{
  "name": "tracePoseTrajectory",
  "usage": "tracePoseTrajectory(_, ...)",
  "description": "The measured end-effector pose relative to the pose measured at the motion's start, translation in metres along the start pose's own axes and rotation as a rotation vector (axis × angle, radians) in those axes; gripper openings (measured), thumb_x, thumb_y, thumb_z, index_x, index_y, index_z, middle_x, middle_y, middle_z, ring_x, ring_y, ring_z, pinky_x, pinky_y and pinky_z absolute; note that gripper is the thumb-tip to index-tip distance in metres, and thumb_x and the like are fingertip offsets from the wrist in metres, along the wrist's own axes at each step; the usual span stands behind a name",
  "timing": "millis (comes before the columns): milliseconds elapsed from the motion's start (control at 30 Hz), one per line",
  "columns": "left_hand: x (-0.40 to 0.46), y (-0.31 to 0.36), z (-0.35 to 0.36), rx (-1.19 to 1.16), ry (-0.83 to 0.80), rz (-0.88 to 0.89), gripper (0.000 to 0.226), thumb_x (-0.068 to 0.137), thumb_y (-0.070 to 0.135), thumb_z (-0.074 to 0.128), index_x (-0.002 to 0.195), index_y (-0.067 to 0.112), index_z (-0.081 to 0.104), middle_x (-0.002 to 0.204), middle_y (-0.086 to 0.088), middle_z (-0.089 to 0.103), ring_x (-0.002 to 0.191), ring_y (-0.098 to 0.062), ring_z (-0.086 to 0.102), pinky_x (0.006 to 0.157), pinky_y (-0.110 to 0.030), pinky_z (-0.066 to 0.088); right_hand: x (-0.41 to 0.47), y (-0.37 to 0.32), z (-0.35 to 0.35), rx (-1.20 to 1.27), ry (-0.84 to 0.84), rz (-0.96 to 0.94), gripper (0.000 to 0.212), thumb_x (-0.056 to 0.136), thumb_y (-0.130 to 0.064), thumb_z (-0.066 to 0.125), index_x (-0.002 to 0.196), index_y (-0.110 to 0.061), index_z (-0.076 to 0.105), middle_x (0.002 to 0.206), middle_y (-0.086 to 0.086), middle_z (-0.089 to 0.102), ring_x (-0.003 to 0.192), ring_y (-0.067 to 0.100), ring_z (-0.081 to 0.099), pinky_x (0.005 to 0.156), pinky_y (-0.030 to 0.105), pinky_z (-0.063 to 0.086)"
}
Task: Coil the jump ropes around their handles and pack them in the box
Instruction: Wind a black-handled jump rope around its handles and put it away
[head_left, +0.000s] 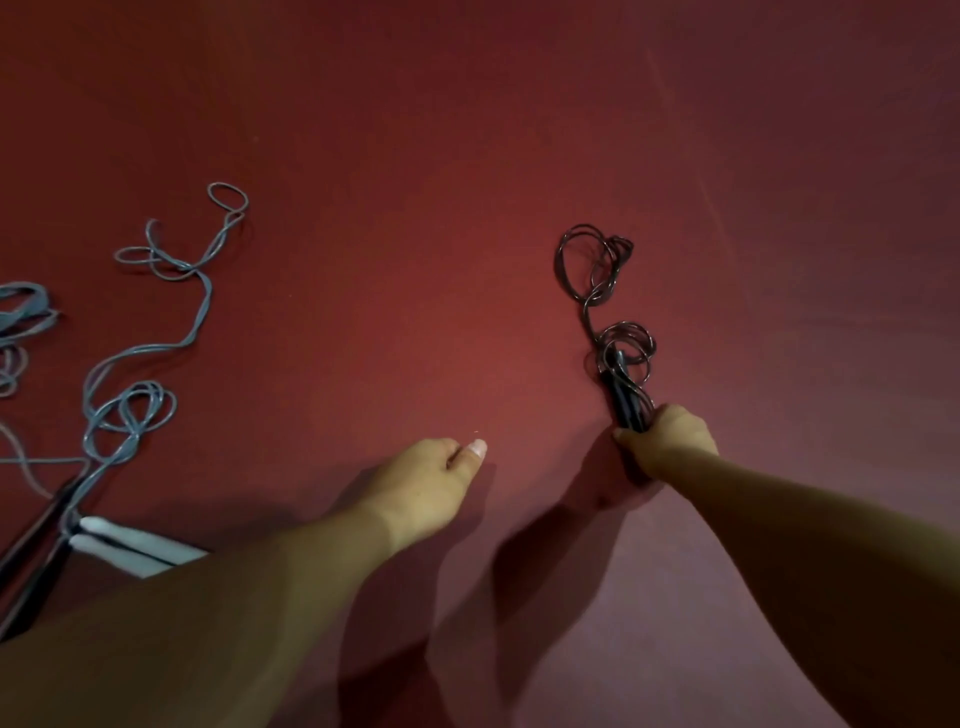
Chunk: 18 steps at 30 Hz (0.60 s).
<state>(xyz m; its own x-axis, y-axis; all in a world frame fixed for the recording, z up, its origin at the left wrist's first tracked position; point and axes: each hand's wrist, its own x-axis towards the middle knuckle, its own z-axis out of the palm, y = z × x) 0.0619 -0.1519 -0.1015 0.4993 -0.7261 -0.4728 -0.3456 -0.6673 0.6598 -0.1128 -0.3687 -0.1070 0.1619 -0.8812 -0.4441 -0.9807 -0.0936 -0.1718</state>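
We are holding the black handles (631, 415) of a dark, thin-corded jump rope (602, 291) in our right hand (667, 444), the grip curled tight around them near their lower end, with the handles poking up and away from us. Our left hand (431, 486) is carrying nothing; its grip is loosely folded, thumb laid forward, hovering just above the dark red cloth-covered table (415, 182) and well apart from the right hand.

The dark cord is lying on the table beyond the handles in two loose tangles, one around the handle tips, one farther out, so we are judging the coiling of this rope as only starting. The next move is likely calling for the left hand to reach across, take up the slack cord and lead it round the handles turn by turn while the right hand is keeping them steady.

Counting outward: one dark rope in hand; one grey-blue corded jump rope (156, 332) sprawling at the left with black handles (36, 540); more grey-blue cord (23, 312) at the left edge, possibly a third rope, though the frame is cutting it off. Two white bar-like pieces (130, 545) are lying beside those handles. We are seeing no box.
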Motion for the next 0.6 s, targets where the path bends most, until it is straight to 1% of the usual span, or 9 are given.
tracePoseTrajectory(67, 0.0, -0.002, -0.006, 0.012, 0.0, -0.005, 0.065, 0.083, 0.072, 0.032, 0.087, 0.015, 0.064, 0.083, -0.005, 0.071, 0.082, -0.031, 0.068, 0.079, -0.042, 0.056, -0.013, 0.003, 0.002, -0.091, -0.036, -0.065, 0.043, 0.082, -0.04, 0.068, 0.108, -0.006, 0.061, 0.106, 0.017, 0.066, 0.097, 0.035, 0.064, 0.072, 0.032, 0.047)
tracePoseTrajectory(167, -0.005, 0.001, -0.016, 0.054, -0.006, -0.023, 0.056, 0.093, 0.064, 0.036, 0.088, 0.016, 0.064, 0.083, -0.002, 0.071, 0.081, -0.028, 0.067, 0.081, -0.04, 0.054, -0.039, 0.0, 0.001, -0.211, -0.098, -0.219, 0.036, 0.085, -0.037, 0.056, 0.106, -0.009, 0.06, 0.106, 0.016, 0.066, 0.096, 0.036, 0.064, 0.07, 0.032, 0.046)
tracePoseTrajectory(267, -0.02, 0.012, -0.026, 0.135, -0.049, -0.056, 0.053, 0.098, 0.057, 0.034, 0.097, 0.015, 0.066, 0.096, -0.006, 0.07, 0.095, -0.027, 0.065, 0.089, -0.038, 0.051, -0.076, -0.008, -0.004, -0.231, -0.132, -0.355, 0.034, 0.091, -0.042, 0.046, 0.101, -0.011, 0.057, 0.105, 0.017, 0.065, 0.096, 0.037, 0.062, 0.071, 0.034, 0.044)
tracePoseTrajectory(367, -0.036, 0.029, -0.041, 0.194, -0.062, -0.062, 0.056, 0.099, 0.057, 0.031, 0.1, 0.013, 0.066, 0.101, -0.007, 0.07, 0.097, -0.028, 0.064, 0.09, -0.037, 0.05, -0.105, -0.02, -0.013, -0.072, -0.239, -0.42, 0.021, 0.095, -0.031, 0.043, 0.08, -0.017, 0.049, 0.093, 0.014, 0.061, 0.084, 0.031, 0.057, 0.067, 0.029, 0.036)
tracePoseTrajectory(433, -0.056, 0.042, -0.053, 0.159, -0.039, -0.056, 0.057, 0.098, 0.059, 0.032, 0.098, 0.013, 0.066, 0.098, -0.007, 0.07, 0.093, -0.029, 0.066, 0.089, -0.039, 0.052, -0.128, -0.023, -0.026, 0.041, -0.286, -0.429, 0.018, 0.095, -0.025, 0.044, 0.081, -0.016, 0.051, 0.088, 0.01, 0.059, 0.079, 0.027, 0.053, 0.065, 0.027, 0.035)
tracePoseTrajectory(500, -0.075, 0.056, -0.063, 0.084, -0.006, -0.054, 0.057, 0.097, 0.059, 0.034, 0.098, 0.012, 0.066, 0.097, -0.009, 0.071, 0.091, -0.032, 0.067, 0.088, -0.04, 0.054, -0.148, -0.026, -0.037, 0.188, -0.34, -0.424, 0.015, 0.095, -0.021, 0.046, 0.084, -0.016, 0.055, 0.082, 0.008, 0.058, 0.073, 0.024, 0.053, 0.06, 0.028, 0.039)
tracePoseTrajectory(600, -0.101, 0.073, -0.076, 0.02, 0.025, -0.063, 0.045, 0.098, 0.053, 0.041, 0.098, 0.015, 0.066, 0.104, -0.009, 0.07, 0.103, -0.034, 0.065, 0.093, -0.038, 0.051, -0.178, -0.03, -0.057, 0.352, -0.416, -0.423, 0.016, 0.099, -0.02, 0.047, 0.085, -0.019, 0.054, 0.073, 0.004, 0.054, 0.062, 0.017, 0.05, 0.048, 0.022, 0.04)
